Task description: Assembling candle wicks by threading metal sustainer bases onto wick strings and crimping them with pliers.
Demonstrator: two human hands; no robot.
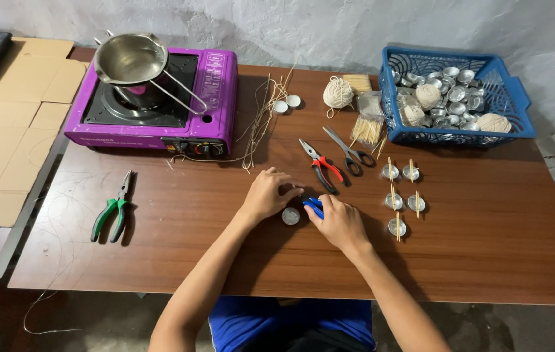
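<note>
Small metal cup [290, 216] sat on the wooden bench [486, 261], between the two hands and touching neither by the look of it. Left hand [269, 193] curled just left of the cup and above it, fingertips pinched together near something too small to make out. Right hand [338, 221] closed around a blue-handled tool [315, 206] just right of the cup, handle tips poking out toward the left hand.

Judged as fine work at the cup: best done with the cup kept flat on the bench, the tool tip brought in low and slowly, the left fingertips steadying whatever small piece sat between them, wrists rested on the wood.

Right of the cup: five finished-looking cups with sticks [402, 199] laid across them. Beyond the cup: red-handled pliers [321, 168] and grey scissors [349, 154]. Far right of the cup: blue plastic basket [518, 98], rectangular, heaped with more metal cups and string balls; a clear bag of sticks [367, 129] just beside it. Far left of the cup: purple portable stove [222, 98], boxy, with a printed label strip along its right panel, steel pot [131, 60] on top. Left of the cup: green-handled pliers [114, 212].
</note>
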